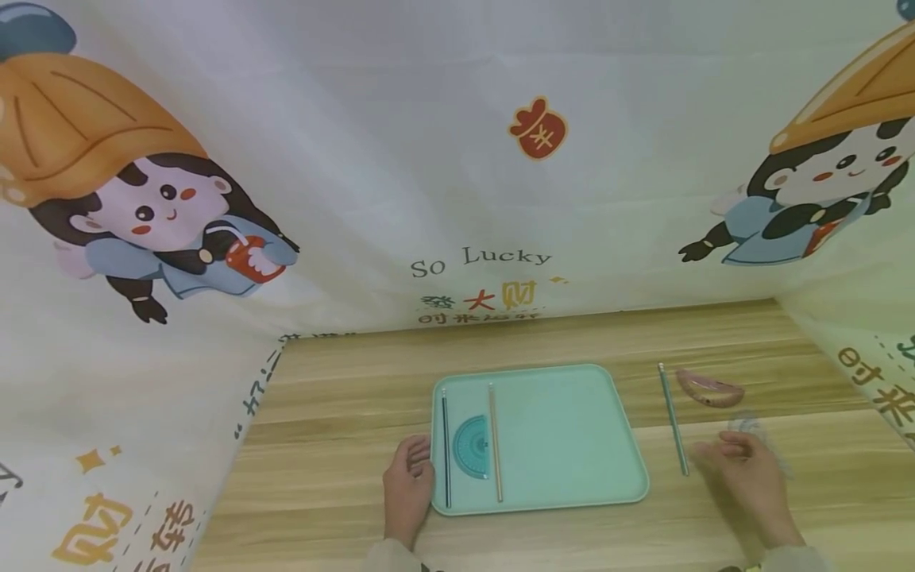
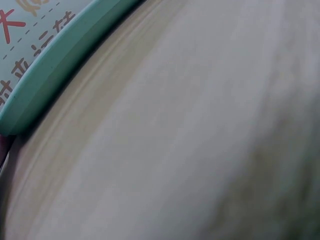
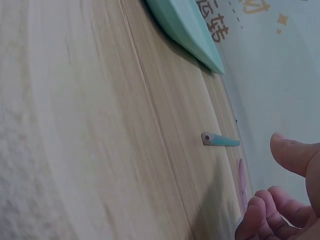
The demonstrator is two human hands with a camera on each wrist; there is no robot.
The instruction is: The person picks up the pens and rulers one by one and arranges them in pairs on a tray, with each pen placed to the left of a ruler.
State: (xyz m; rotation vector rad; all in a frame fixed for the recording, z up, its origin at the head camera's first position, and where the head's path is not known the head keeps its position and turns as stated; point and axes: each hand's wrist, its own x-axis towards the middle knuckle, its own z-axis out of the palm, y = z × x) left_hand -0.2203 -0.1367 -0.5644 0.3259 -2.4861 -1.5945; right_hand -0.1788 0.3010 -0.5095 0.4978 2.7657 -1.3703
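Note:
Beside the left rim of a mint-green tray [image 1: 565, 445] rests my left hand [image 1: 409, 485], its fingers loosely curled against the edge. On the tray lie a dark pencil [image 1: 446, 453], a blue half-round protractor [image 1: 469, 447] and a natural-wood-coloured pencil [image 1: 495, 445]. My right hand [image 1: 750, 477] hovers right of the tray, thumb apart from its bent fingers [image 3: 260, 215], nothing between them. It partly covers a clear, round-edged plastic piece [image 1: 745, 419]. A teal pencil [image 1: 672, 417] lies just left of this hand, with a pink protractor [image 1: 711, 389] beyond.
Everything stands on a wood-grain tabletop [image 1: 343, 413]. A white printed cloth [image 1: 400, 159] with cartoon figures hangs behind the table and along both sides. In the left wrist view, the tray's rim [image 2: 55, 65] crosses the upper left corner.

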